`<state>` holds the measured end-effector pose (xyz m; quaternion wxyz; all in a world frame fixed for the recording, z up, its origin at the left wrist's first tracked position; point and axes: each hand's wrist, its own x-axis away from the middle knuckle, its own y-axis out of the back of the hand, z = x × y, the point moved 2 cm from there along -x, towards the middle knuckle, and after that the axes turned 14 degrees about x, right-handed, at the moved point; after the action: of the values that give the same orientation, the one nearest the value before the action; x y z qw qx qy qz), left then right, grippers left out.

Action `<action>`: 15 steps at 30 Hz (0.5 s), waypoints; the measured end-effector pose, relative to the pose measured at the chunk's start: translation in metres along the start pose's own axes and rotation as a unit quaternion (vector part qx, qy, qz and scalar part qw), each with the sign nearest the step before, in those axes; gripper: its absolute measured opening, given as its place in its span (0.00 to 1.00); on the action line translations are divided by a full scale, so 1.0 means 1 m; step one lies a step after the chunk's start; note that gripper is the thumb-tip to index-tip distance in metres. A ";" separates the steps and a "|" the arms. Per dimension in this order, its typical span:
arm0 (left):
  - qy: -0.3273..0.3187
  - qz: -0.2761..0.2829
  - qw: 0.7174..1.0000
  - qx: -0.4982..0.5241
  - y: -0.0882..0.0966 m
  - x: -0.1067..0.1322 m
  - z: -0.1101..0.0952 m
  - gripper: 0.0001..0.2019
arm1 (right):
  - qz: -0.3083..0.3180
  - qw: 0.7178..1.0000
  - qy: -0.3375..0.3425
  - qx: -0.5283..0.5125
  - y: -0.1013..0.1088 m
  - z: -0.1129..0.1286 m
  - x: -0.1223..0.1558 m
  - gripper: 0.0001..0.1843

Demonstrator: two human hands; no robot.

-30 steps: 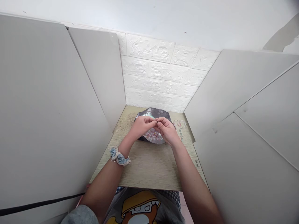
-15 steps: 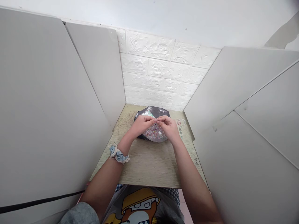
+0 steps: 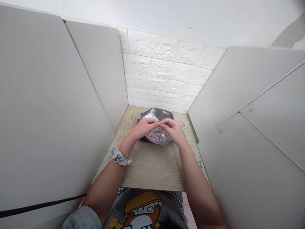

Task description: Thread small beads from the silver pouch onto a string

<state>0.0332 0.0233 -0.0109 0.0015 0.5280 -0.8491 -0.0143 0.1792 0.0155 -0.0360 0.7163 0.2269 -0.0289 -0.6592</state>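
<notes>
My left hand (image 3: pixel 146 128) and my right hand (image 3: pixel 173 129) meet fingertip to fingertip, both pinched closed. Whatever lies between the fingertips is too small to make out. Beneath them is a shiny dark grey bag (image 3: pixel 156 113), spread open on the wooden table. Many small pink, white and coloured beads (image 3: pixel 159 136) fill its middle. Just right of my right hand, a string of pale beads (image 3: pixel 185 124) curves on the tabletop. A blue scrunchie with lace edging (image 3: pixel 121 157) circles my left wrist.
The wooden tabletop (image 3: pixel 152 168) is narrow, with grey panels (image 3: pixel 102 63) (image 3: pixel 228 95) rising on both sides. A white brick-patterned wall (image 3: pixel 154 73) closes off the back. Small shiny bits (image 3: pixel 200 163) lie near the right edge.
My right hand has shifted very slightly to the right, its fingertips still at those of my left hand. The bag stays in place.
</notes>
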 end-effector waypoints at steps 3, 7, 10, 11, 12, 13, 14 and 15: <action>0.000 0.005 1.000 0.002 -0.001 0.001 -0.001 0.16 | 0.005 1.000 0.000 -0.013 0.001 0.000 0.000 0.07; -0.026 0.009 1.000 -0.012 -0.004 0.000 0.000 0.12 | 0.006 1.000 0.002 -0.008 0.001 0.003 0.000 0.08; -0.033 0.014 0.999 -0.023 -0.005 0.000 0.001 0.11 | 0.006 1.000 0.004 -0.015 0.000 0.005 0.000 0.07; -0.032 0.019 0.999 -0.026 -0.005 0.000 0.002 0.11 | 0.007 1.000 0.003 -0.020 0.000 0.004 0.000 0.07; -0.030 0.024 0.999 -0.028 -0.005 -0.001 0.002 0.11 | 0.008 1.000 0.002 -0.025 0.000 0.004 0.000 0.07; -0.028 0.028 0.999 -0.030 -0.005 -0.001 0.003 0.11 | 0.009 1.000 0.001 -0.029 -0.001 0.003 0.000 0.07; -0.027 0.032 0.999 -0.033 -0.005 -0.001 0.003 0.11 | 0.008 1.000 -0.001 -0.030 -0.001 0.003 0.000 0.07; -0.027 0.034 0.998 -0.035 -0.004 -0.001 0.003 0.11 | 0.006 1.000 -0.002 -0.030 -0.001 0.003 0.000 0.08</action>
<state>0.0374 0.0220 -0.0141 -0.0022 0.4975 -0.8655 -0.0582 0.1778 0.0149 -0.0338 0.7269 0.2037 -0.0116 -0.6557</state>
